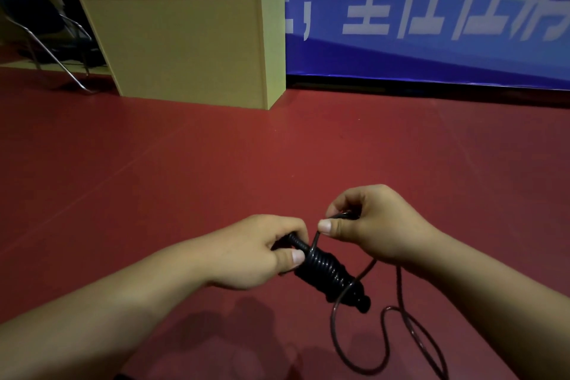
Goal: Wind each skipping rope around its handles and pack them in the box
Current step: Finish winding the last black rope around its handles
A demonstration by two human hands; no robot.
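Indoor sports hall or event room, red sports floor [154, 163], big blue printed banner [431, 25], wooden lectern [185, 43]

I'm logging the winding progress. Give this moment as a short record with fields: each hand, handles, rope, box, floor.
left hand: grips the handles at one end
right hand: pinches the rope just above the coils
handles: black, partly wrapped in tight coils
rope: loose loops trail on the floor
box: tan, far left, apart from the hands
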